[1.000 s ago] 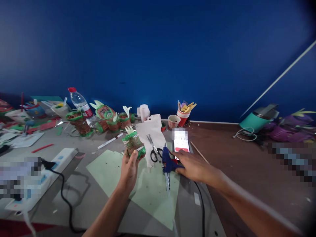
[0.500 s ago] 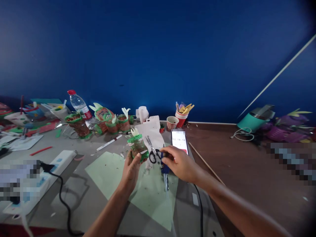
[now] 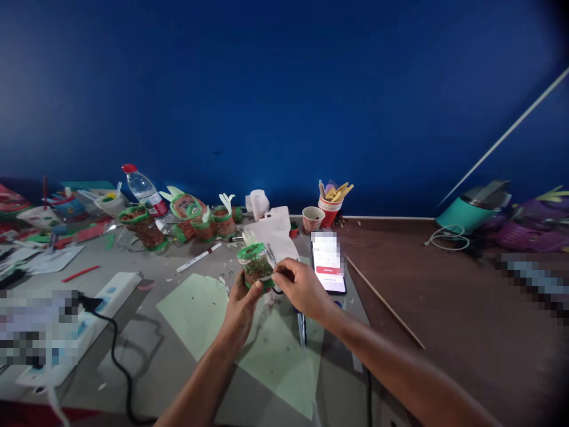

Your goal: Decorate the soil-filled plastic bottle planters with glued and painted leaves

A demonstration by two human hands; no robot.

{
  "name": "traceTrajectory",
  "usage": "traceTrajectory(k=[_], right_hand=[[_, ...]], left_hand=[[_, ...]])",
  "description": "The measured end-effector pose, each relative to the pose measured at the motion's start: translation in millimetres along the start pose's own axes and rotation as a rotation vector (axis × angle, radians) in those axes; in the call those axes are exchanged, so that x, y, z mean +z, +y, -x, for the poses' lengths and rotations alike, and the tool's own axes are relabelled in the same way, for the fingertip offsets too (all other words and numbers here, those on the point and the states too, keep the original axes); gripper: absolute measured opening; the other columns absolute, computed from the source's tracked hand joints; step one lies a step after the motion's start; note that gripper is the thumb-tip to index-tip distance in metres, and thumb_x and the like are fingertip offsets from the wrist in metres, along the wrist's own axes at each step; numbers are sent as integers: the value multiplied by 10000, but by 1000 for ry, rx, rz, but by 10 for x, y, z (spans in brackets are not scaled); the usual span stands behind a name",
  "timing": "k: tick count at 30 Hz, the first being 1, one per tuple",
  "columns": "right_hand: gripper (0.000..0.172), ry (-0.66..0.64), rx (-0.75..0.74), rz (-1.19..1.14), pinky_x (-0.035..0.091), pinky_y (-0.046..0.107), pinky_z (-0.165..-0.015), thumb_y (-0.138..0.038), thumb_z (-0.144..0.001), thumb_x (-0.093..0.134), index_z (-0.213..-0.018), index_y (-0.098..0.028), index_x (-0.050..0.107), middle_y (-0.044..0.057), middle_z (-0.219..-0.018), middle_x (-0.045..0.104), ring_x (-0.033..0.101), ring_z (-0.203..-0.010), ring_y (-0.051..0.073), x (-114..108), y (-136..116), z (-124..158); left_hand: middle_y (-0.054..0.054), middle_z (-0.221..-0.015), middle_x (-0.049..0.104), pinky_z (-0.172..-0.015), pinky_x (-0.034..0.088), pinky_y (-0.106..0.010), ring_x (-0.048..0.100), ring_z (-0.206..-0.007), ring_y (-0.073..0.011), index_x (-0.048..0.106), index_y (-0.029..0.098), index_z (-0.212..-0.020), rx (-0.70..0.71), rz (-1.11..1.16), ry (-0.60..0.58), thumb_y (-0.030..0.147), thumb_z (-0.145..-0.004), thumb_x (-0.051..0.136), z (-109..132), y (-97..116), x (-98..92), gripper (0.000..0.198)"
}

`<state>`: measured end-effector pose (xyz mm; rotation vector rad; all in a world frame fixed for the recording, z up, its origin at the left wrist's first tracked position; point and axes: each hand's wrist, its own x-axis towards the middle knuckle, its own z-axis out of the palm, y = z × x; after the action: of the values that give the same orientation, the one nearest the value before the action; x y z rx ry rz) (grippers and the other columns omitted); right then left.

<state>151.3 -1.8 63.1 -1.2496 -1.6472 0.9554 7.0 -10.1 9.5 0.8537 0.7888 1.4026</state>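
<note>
My left hand (image 3: pixel 240 308) is wrapped round a small clear pot (image 3: pixel 255 266) with green trim, brown filling and a pale paper leaf on top, held above a light green paper sheet (image 3: pixel 249 332). My right hand (image 3: pixel 301 288) is closed in a pinch against the pot's right side; what its fingers hold, if anything, is too small to make out. The blue glue gun (image 3: pixel 301 323) lies on the sheet just under my right hand, mostly hidden. Scissors lie hidden behind my hands.
A phone (image 3: pixel 329 270) lies lit just right of my hands. Several similar pots (image 3: pixel 195 214), a water bottle (image 3: pixel 144 191), a cup of tools (image 3: pixel 329 207) and a paper cup (image 3: pixel 313 219) stand behind. A power strip (image 3: pixel 84 323) with black cable lies left. A wooden stick (image 3: pixel 384 302) lies right.
My right hand left the glue gun on the sheet and moved left to the pot, closing in a pinch at its side. My left hand raised the pot slightly rightward.
</note>
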Motion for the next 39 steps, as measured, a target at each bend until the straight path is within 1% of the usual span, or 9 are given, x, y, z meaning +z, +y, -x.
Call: traceTrajectory(k=[7, 11, 14, 18, 23, 26, 30, 35, 39], right_hand=[[124, -179, 63, -88, 365, 216, -536, -244, -747, 558, -656, -166, 589, -39, -573, 542, 466, -540, 101, -190, 41, -60], [70, -424, 55, 102, 391, 224, -560, -187, -706, 599, -664, -172, 653, -12, -631, 653, 562, -596, 135, -182, 80, -16], [106, -539, -13, 378, 392, 234, -554, -166, -720, 587, -675, -187, 680, 26, -692, 712, 624, -641, 173, -65, 57, 82], [154, -543, -172, 789, 416, 273, -583, -158, -771, 550, -808, -145, 698, 128, -843, 730, 670, -714, 231, 94, -7, 200], [209, -607, -295, 975, 451, 298, -631, -68, -754, 516, -855, -106, 695, 142, -851, 715, 676, -740, 241, 130, -75, 223], [209, -615, -247, 1011, 439, 297, -619, -68, -743, 524, -835, -111, 707, 143, -845, 719, 676, -738, 246, 75, -110, 177], [218, -517, -177, 962, 419, 288, -648, -188, -847, 492, -846, -156, 707, 120, -893, 713, 671, -789, 243, -150, -145, 106], [250, -474, -12, 958, 426, 303, -734, -296, -865, 516, -1033, -181, 661, 101, -984, 651, 634, -906, 255, -574, -55, 205], [429, -416, 76, 1031, 421, 363, -831, -249, -821, 572, -1237, -148, 546, 152, -1126, 578, 576, -1018, 297, -691, 184, 419]], left_hand=[[-72, -1032, 666, -750, 500, -321, 635, -883, -203, 639, 201, -1030, 22, 30, 65, 484, -652, 761, -25, 26, -36, 488], [-24, -900, 659, -702, 496, -279, 622, -736, -140, 643, 211, -980, 69, 71, 114, 475, -655, 763, -33, 50, -59, 436], [-7, -906, 652, -698, 489, -264, 603, -724, -122, 645, 227, -981, 101, 100, 97, 450, -656, 770, -38, 55, -48, 413], [-9, -874, 662, -715, 487, -272, 606, -740, -134, 656, 219, -943, 73, 130, 92, 455, -627, 787, -52, 58, -27, 415], [-28, -944, 681, -755, 481, -287, 619, -789, -153, 664, 218, -955, 13, 165, 87, 409, -588, 819, -54, 93, -17, 443], [-29, -940, 685, -753, 477, -277, 621, -776, -147, 665, 217, -959, -25, 184, 76, 370, -601, 818, -46, 100, -30, 418], [-29, -925, 678, -744, 473, -267, 627, -787, -151, 651, 206, -965, -65, 204, 47, 329, -627, 809, -38, 94, -48, 393], [-30, -928, 663, -757, 470, -275, 616, -801, -151, 647, 192, -967, -78, 201, -1, 288, -637, 806, -30, 100, -49, 379], [-30, -947, 654, -760, 464, -274, 599, -799, -144, 662, 191, -939, -73, 197, -72, 284, -659, 791, -19, 99, -12, 323]])
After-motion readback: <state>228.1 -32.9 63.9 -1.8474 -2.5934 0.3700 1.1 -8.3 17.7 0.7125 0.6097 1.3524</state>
